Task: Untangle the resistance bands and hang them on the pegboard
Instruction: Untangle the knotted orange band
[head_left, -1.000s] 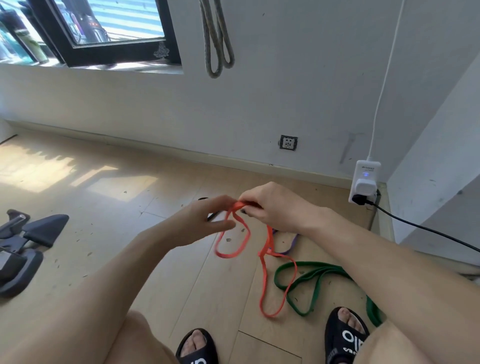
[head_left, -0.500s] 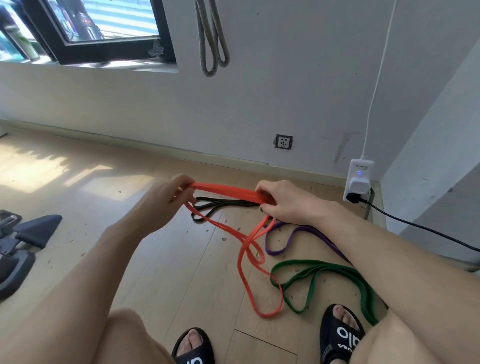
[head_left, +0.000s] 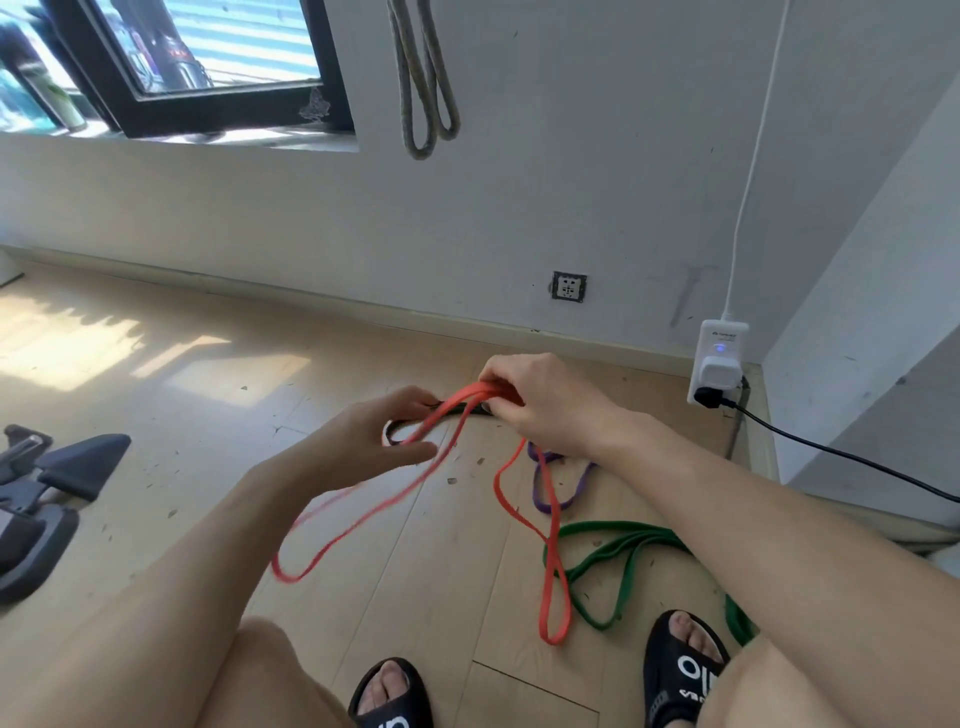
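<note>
The right hand (head_left: 540, 402) pinches the red band (head_left: 550, 530) above the floor (head_left: 182, 395); its loops dangle. The left hand (head_left: 363, 441) has relaxed, spread fingers beside it. Purple band (head_left: 540, 493) and green band (head_left: 623, 561) lie near the right sandal (head_left: 680, 670).

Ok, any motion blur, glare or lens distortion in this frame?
Head view: the red band smears into a ghosted streak below the left hand, itself slightly soft; the right hand is sharper. Sun patches bleach the floor at left. Wide-angle bending curves the baseboard.
</note>
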